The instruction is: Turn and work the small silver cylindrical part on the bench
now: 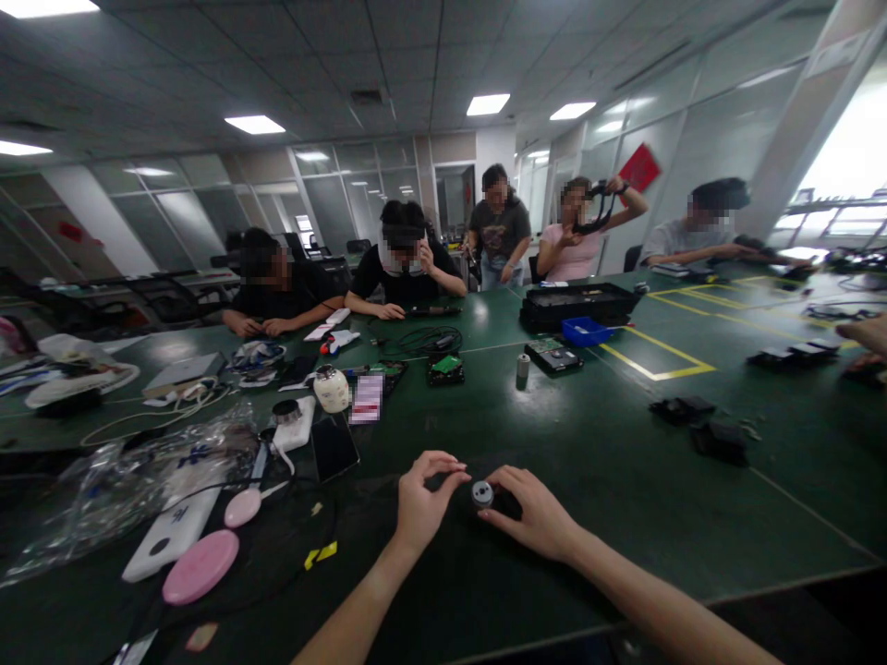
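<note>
Between the fingers of my right hand (528, 510) is a small round metal part (482, 494), grey with dark holes in its upward face. The thumb lies at its near side and the index finger at its far side. Just left of it, apart from the part, my left hand (431, 494) is closed in a pinch, thumb and index fingertips together. Something tiny seems to be at those fingertips, too small to name. Both hands are low over the green table (624, 545).
Farther off stand a metal cylinder (522, 371), a hard drive (554, 356), a blue tray (586, 331) and a black case (582, 303). At left lie a phone (335, 447), a pink disc (200, 566), a white power bank (173, 533) and plastic wrap (131, 480). Several people sit or stand across the table.
</note>
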Demonstrator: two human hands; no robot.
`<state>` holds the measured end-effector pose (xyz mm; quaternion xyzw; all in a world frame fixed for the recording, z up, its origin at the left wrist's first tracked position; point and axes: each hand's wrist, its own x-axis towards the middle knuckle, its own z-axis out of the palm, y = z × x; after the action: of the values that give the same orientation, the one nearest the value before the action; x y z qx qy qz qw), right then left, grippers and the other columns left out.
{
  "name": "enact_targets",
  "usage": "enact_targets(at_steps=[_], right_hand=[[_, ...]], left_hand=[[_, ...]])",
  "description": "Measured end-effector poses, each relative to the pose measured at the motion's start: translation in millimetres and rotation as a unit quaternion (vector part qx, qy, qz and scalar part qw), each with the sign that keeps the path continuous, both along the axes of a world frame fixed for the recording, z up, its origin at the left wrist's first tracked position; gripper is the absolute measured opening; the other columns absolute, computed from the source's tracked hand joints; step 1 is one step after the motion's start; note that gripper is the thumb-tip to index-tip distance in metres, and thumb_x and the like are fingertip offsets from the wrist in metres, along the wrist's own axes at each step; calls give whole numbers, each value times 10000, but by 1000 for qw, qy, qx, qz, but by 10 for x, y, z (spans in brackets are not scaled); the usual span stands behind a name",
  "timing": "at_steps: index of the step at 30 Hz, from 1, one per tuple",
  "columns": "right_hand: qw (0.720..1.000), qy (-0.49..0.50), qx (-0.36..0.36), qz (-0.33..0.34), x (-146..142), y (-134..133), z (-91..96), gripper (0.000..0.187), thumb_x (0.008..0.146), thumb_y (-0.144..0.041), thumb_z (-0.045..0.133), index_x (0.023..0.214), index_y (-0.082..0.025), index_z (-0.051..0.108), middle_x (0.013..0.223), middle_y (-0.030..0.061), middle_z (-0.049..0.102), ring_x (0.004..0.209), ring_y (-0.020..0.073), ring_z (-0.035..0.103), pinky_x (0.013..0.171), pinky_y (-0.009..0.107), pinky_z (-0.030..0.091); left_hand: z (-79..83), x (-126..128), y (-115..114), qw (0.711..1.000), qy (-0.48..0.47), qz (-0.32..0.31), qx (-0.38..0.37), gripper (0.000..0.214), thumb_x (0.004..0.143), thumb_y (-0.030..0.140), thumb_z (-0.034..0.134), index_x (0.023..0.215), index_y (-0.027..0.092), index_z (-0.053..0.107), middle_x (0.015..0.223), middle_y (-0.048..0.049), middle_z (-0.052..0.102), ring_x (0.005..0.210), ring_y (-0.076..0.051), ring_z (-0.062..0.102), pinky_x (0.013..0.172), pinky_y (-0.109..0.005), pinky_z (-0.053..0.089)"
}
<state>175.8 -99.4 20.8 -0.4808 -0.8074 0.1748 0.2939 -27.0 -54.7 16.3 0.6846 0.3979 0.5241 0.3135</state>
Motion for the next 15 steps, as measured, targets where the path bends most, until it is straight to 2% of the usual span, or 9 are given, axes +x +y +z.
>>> enact_targets(at_steps=[2,4,15], right_hand=[[1000,1,4,5,1,3,-11,268,857,-392,635,1053,-215,589,1033,48,626,938,220,582,838,350,449],[1000,1,7,6,1,2,-16,262,860,-388,632,1051,-214,587,1031,48,626,936,219,581,832,348,451],[1000,-2,0,2,-6,12,-25,245,868,-386,620,1023,-198,590,995,51,628,912,213,580,819,345,455]], left_hand=[[11,72,-79,999,4,-43,-19,189,775,219,734,909,200,602,849,-28,748,823,-212,723,818,-343,555],[7,106,-120,998,6,-60,-31,182,770,203,742,894,200,609,846,-29,751,822,-211,725,807,-336,564],[-30,154,-169,998,-7,-55,-36,171,748,184,764,856,195,631,804,-20,746,790,-200,730,761,-302,581]])
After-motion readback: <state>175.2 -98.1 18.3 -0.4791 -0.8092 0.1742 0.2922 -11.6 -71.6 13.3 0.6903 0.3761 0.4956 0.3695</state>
